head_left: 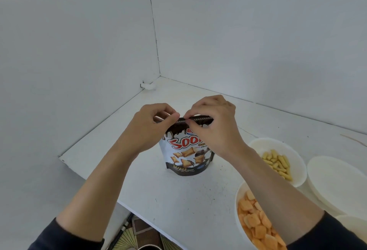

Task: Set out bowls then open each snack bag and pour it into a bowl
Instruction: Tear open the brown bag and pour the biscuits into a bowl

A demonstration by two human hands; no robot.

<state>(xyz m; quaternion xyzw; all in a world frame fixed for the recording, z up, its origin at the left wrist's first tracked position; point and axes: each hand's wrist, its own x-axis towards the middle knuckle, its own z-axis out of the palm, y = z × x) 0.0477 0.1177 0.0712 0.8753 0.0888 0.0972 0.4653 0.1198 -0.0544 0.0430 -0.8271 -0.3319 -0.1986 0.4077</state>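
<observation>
Opening step in hand, by the look of it: bowls set out, two filled, this bag not yet torn. Standing upright near the middle of the frame on the white desk (178, 200): a snack bag (186, 156), white and dark brown, printed with pillow-shaped biscuits and dripping chocolate, its red lettering partly hidden behind the right wrist. Top seal a flat dark strip running straight between the two hands, seemingly intact. Plump body, base spread on the desk, no tear visible.

Left hand (155, 128), just left of centre: grip clenched on the left part of the seal, thumb and forefinger pinching it. Right hand (214, 124), just right of centre: fingers curled over the top edge, thumb and fingertip pinching the strip right beside the left pinch. Two pinches nearly touching — set for a tear.

Next move, as a judgement: draw the pinches apart, one toward the body and one away, to start a rip across the seal. Calls for a firm hold and a steady bag, or else a sudden split and scattered biscuits. After that, lift, tilt and pour into a free bowl.

At the right of the frame: a bowl of yellow sticks (264, 142); below it, a bowl of orange crackers (238, 194), partly behind the right forearm; further right, a white bowl (337, 180) showing no food — the likely target.
</observation>
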